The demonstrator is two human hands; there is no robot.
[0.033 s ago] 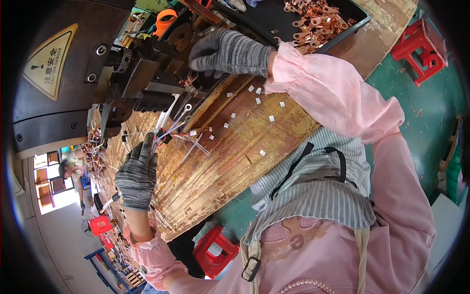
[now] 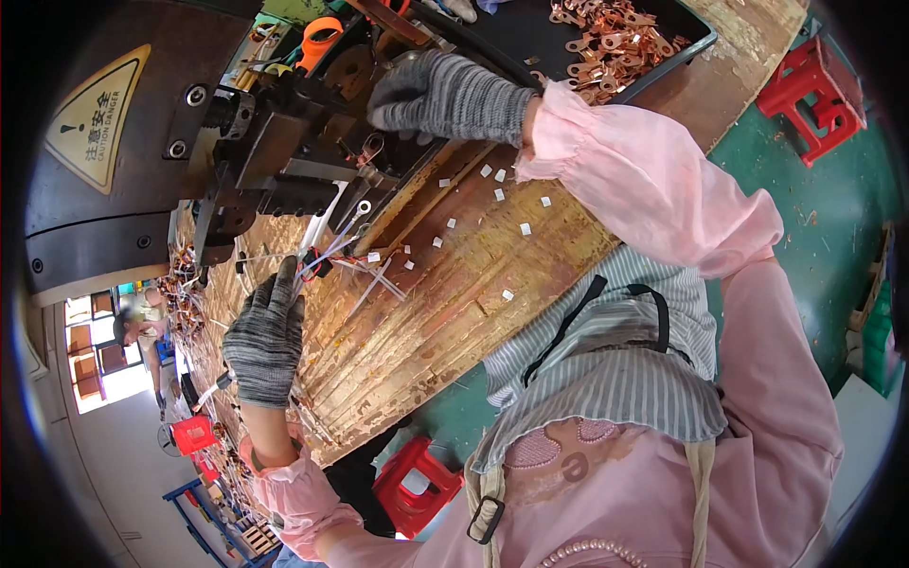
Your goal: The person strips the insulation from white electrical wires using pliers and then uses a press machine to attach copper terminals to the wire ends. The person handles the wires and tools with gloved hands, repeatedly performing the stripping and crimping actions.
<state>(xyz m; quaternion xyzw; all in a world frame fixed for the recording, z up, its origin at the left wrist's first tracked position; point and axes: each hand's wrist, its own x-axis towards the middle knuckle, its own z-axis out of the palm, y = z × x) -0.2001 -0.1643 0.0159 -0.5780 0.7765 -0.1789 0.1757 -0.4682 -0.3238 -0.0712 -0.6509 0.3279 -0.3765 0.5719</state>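
Grey gloves (image 2: 263, 355), pink sleeves (image 2: 653, 175), striped apron (image 2: 606, 388)

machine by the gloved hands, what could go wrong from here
The gloved right hand is close to the metal parts of the machine, so its knit fabric might snag or fingers could get pinched if something moves. Several wires bunch and cross near the left hand, so they might tangle. Small white pieces lie loose on the wooden table, where a sleeve could sweep them away.

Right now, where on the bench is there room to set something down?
The bench looks bare between the left hand, the scattered white pieces and its near edge. Crowded: around the wires by the machine, and where copper lugs heap.
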